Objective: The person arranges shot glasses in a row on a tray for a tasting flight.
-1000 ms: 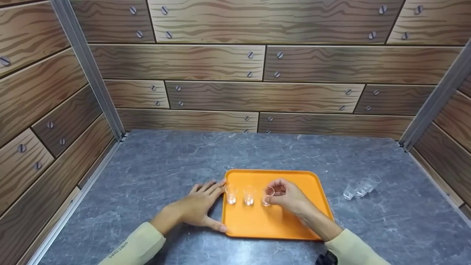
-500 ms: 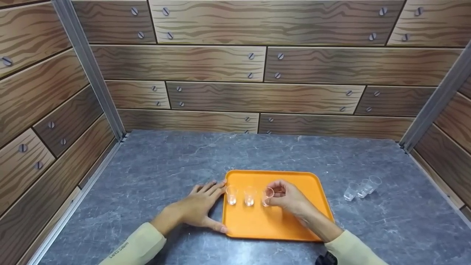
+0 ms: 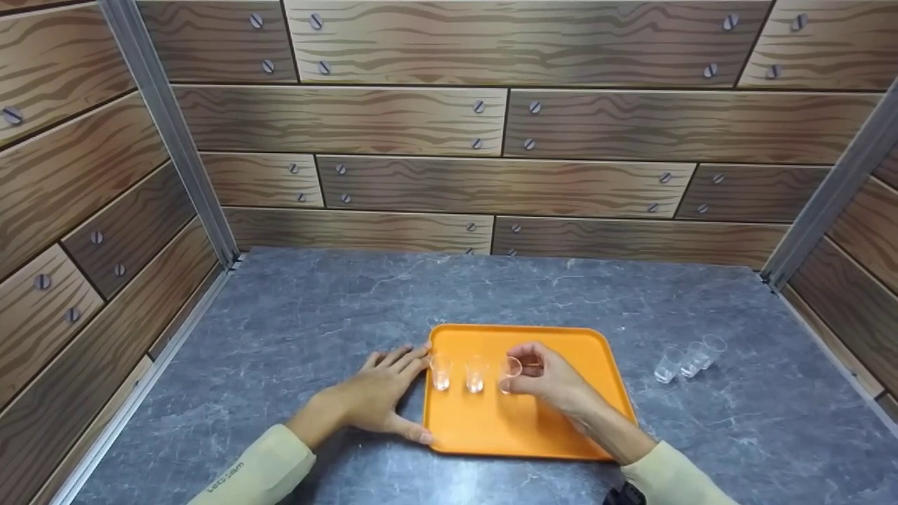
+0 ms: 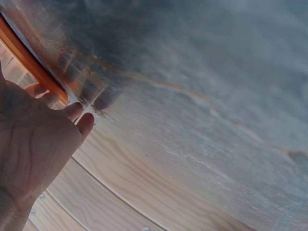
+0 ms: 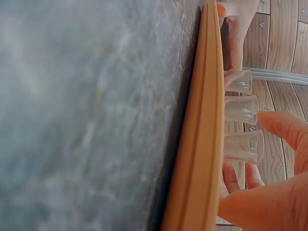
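Head view, with both wrist views. Off the tray, near the right hand [image 3: 554, 382], three more clear cups [image 3: 691, 358] lie nested on their side on the grey stone-patterned table [image 3: 316, 322]; nothing stands between them and that hand. The orange tray [image 3: 519, 428] holds three small clear cups upright in a row: the left cup [image 3: 440, 370], the middle cup [image 3: 476, 372] and the right cup [image 3: 510, 374], all apparently empty, though glare makes this uncertain. The right hand, above the tray, pinches the right cup between thumb and curled fingers; in the right wrist view the thumb [image 5: 284, 127] lies at the cup's rim. The left hand [image 3: 382, 396] rests flat on the table, fingers straight against the tray's left edge, thumb at its near corner, gripping nothing. Wood-plank-printed panels [image 3: 491, 119] with metal corner posts enclose the table on three sides.
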`<state>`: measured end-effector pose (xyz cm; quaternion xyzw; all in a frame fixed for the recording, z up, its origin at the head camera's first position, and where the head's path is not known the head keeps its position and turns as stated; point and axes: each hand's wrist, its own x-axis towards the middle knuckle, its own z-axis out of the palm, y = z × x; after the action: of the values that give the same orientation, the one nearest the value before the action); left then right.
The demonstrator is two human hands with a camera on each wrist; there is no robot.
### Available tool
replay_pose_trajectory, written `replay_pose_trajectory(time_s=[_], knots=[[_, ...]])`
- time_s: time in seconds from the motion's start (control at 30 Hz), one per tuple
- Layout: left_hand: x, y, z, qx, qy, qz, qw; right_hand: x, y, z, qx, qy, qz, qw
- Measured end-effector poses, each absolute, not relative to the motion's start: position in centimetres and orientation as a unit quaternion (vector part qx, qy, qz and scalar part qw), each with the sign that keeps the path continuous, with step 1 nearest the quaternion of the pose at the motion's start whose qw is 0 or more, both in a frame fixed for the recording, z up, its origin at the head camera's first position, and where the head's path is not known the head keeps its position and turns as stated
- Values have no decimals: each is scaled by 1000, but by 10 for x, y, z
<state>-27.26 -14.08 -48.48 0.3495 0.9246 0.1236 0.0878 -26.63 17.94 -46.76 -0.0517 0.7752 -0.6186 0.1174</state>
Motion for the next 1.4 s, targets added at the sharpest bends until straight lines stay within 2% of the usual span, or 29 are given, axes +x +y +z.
replay_pose_trajectory(time_s=[0.77, 1.4], knots=[[-274, -141, -486, 343, 926, 126, 97, -257, 201, -460, -49, 777, -617, 113], [-272, -142, -485, 350, 926, 113, 79, -255, 220, -456, -51, 756, -645, 94]])
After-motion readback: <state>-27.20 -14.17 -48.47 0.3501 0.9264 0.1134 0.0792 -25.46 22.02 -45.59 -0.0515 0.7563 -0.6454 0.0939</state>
